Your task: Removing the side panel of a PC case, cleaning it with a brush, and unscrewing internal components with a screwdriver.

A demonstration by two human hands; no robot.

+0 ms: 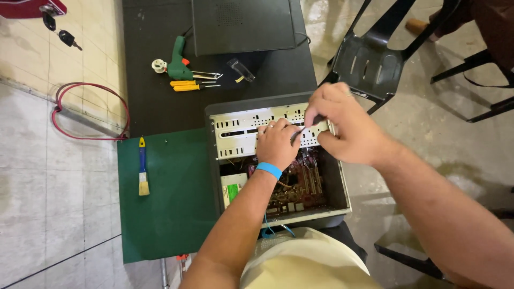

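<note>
Closest in, both forearms reach out over an open computer case [230, 176] that lies on its side, its circuit board [300, 187] showing just below the hands. Left hand [277, 144], with a blue wristband [269, 169], is curled loosely and rests on the case's perforated metal back panel [241, 131]. Right hand [342, 128] is closed around a screwdriver [304, 130], its tip meeting the panel just beside the left fingers — by the look of it, a screw at the panel is being worked. The next move calls for keeping the tip seated and square while the left hand steadies. Left of the hands, a paintbrush [142, 168] lies on a green mat [166, 214]; beyond them, a green glue gun [179, 61] and yellow-handled screwdrivers [190, 85].
</note>
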